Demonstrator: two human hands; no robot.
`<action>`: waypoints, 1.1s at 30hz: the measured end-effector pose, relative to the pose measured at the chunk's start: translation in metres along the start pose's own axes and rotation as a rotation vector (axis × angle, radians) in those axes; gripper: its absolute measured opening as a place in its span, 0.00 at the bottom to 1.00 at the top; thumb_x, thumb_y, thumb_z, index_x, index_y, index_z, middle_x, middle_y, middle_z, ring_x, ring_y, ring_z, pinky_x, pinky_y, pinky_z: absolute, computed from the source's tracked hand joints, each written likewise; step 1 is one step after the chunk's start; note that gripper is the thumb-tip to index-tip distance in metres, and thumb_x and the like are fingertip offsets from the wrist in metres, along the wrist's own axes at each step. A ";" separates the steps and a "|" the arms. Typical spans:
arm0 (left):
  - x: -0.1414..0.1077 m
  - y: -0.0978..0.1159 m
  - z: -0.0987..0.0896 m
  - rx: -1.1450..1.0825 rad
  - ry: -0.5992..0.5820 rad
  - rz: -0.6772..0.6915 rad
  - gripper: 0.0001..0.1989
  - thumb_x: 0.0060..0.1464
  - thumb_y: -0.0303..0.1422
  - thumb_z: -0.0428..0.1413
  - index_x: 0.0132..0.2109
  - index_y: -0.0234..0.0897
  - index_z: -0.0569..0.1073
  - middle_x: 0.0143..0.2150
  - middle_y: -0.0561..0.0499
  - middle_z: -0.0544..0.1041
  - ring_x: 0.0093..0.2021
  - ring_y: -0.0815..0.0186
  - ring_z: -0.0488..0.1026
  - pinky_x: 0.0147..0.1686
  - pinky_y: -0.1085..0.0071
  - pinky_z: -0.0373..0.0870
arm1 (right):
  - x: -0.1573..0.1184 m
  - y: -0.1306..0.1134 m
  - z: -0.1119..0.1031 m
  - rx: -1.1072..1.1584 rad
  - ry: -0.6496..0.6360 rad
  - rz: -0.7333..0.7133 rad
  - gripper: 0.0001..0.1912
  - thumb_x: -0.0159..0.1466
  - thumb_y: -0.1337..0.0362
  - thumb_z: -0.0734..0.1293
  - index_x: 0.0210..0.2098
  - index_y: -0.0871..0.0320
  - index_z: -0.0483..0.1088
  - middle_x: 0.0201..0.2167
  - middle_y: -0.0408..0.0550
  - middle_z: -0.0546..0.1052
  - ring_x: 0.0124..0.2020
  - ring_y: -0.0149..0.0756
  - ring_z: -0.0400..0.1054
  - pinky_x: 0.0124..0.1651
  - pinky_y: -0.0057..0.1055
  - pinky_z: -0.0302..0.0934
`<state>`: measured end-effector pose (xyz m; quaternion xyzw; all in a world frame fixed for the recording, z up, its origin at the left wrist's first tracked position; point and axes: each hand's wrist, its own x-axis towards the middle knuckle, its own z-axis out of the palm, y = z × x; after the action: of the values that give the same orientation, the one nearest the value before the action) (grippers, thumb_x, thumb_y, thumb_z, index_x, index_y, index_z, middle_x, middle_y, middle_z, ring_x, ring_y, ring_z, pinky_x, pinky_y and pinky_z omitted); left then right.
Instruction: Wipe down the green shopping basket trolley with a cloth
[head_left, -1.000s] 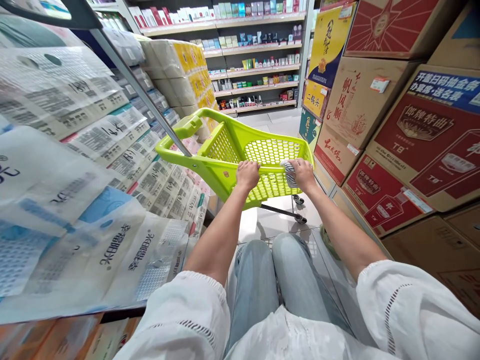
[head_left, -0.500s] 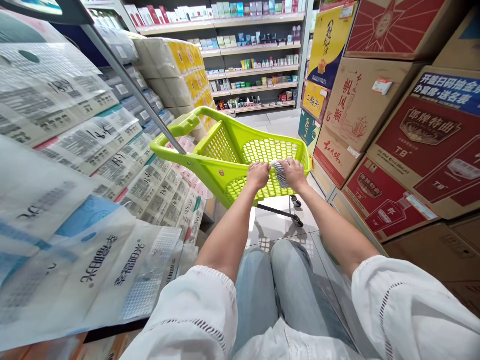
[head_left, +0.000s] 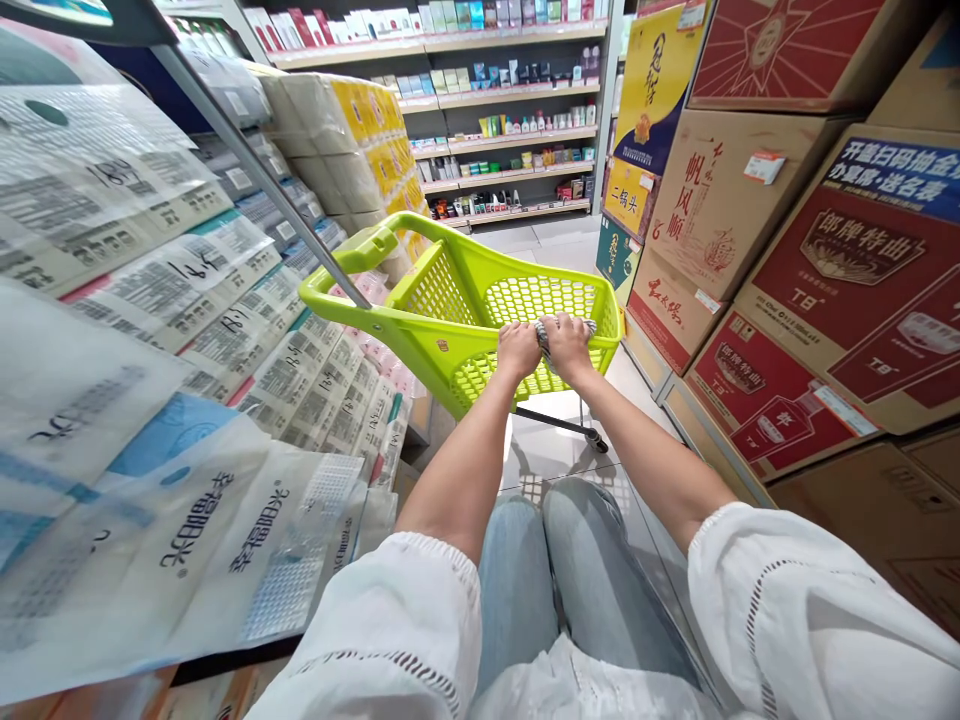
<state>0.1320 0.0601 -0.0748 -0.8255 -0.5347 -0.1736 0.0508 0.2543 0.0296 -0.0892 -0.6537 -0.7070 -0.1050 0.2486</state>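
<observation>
A lime-green shopping cart stands in front of me, its perforated basket angled across the aisle. My left hand is closed over the near top rim of the basket. Right beside it, my right hand is closed on a grey-and-white striped cloth, pressing it against the same rim. Parts of the cloth stick out on both sides of the right hand; the rest is hidden under the fingers.
On the left are stacked tissue packs with handwritten prices, and yellow-and-white packs behind. Printed liquor cartons are piled on the right. Shelves of small boxes and bottles stand at the back. A metal pole slants down to the cart.
My right hand has slid left along the rim toward my left hand, and the striped cloth is now bunched under it. My left hand stays at nearly the same spot.
</observation>
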 end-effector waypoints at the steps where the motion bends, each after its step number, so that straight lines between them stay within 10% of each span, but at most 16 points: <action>1: 0.000 -0.002 -0.001 -0.002 -0.006 0.003 0.13 0.61 0.29 0.44 0.40 0.39 0.73 0.44 0.44 0.78 0.50 0.57 0.69 0.52 0.60 0.58 | 0.000 0.001 -0.001 -0.001 -0.009 -0.009 0.21 0.69 0.62 0.54 0.59 0.48 0.63 0.55 0.54 0.67 0.51 0.48 0.57 0.54 0.45 0.51; 9: -0.001 -0.005 -0.004 -0.049 -0.009 0.013 0.20 0.66 0.37 0.37 0.40 0.41 0.73 0.45 0.46 0.78 0.49 0.58 0.69 0.52 0.59 0.57 | -0.022 0.075 -0.010 0.033 -0.032 0.063 0.22 0.67 0.60 0.59 0.60 0.49 0.62 0.55 0.51 0.67 0.51 0.47 0.58 0.53 0.40 0.54; 18: -0.005 0.006 -0.003 -0.022 -0.008 0.008 0.13 0.60 0.29 0.43 0.40 0.41 0.73 0.44 0.44 0.78 0.50 0.56 0.69 0.52 0.60 0.58 | -0.005 0.004 -0.006 -0.017 -0.059 0.012 0.21 0.69 0.60 0.54 0.60 0.46 0.61 0.57 0.51 0.65 0.52 0.47 0.57 0.56 0.43 0.50; 28: -0.001 -0.009 -0.006 -0.050 -0.013 0.096 0.19 0.66 0.38 0.37 0.42 0.42 0.72 0.46 0.46 0.78 0.51 0.58 0.69 0.53 0.60 0.57 | -0.024 0.086 -0.015 0.081 -0.019 0.008 0.21 0.67 0.58 0.61 0.59 0.50 0.63 0.53 0.50 0.69 0.50 0.44 0.61 0.52 0.36 0.56; 33: 0.003 -0.004 -0.009 0.002 -0.024 0.097 0.20 0.66 0.38 0.37 0.40 0.40 0.73 0.44 0.44 0.78 0.48 0.57 0.70 0.52 0.59 0.58 | -0.024 0.078 -0.011 0.041 0.014 0.064 0.21 0.67 0.59 0.60 0.59 0.49 0.64 0.53 0.51 0.69 0.51 0.46 0.60 0.53 0.39 0.55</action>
<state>0.1278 0.0614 -0.0662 -0.8524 -0.4946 -0.1606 0.0536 0.3332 0.0127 -0.1054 -0.6700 -0.6860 -0.0872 0.2700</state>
